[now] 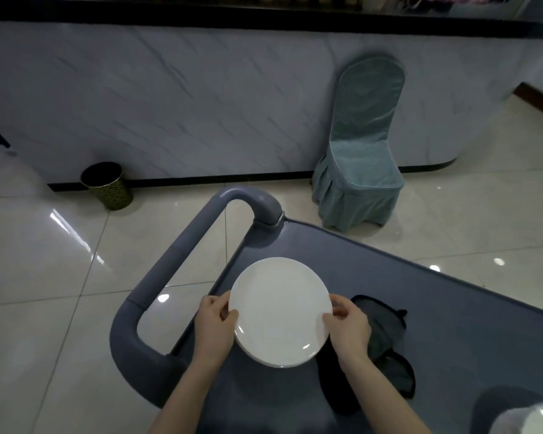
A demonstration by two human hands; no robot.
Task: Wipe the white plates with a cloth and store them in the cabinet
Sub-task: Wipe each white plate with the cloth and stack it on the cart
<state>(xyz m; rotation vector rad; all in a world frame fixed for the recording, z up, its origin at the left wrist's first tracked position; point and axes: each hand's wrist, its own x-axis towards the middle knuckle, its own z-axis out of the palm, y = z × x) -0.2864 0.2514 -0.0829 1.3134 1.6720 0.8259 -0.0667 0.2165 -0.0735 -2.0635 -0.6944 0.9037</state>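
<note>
A small stack of white plates (pixel 279 308) is over the near left part of a grey cart tray (pixel 452 324). My left hand (pixel 212 324) grips the stack's left rim with thumb on top. My right hand (pixel 348 327) grips the right rim the same way. A dark grey cloth (pixel 386 339) lies crumpled on the tray just right of the plates, partly behind my right hand. Whether the stack rests on the tray or is lifted off it I cannot tell.
The cart's curved grey handle (pixel 170 270) loops out to the left over a glossy tiled floor. A marble-patterned counter (pixel 201 104) stands ahead, a dark bin (pixel 107 186) at its base and a teal covered chair (pixel 361 151) to the right. A white object (pixel 533 421) shows at the bottom right corner.
</note>
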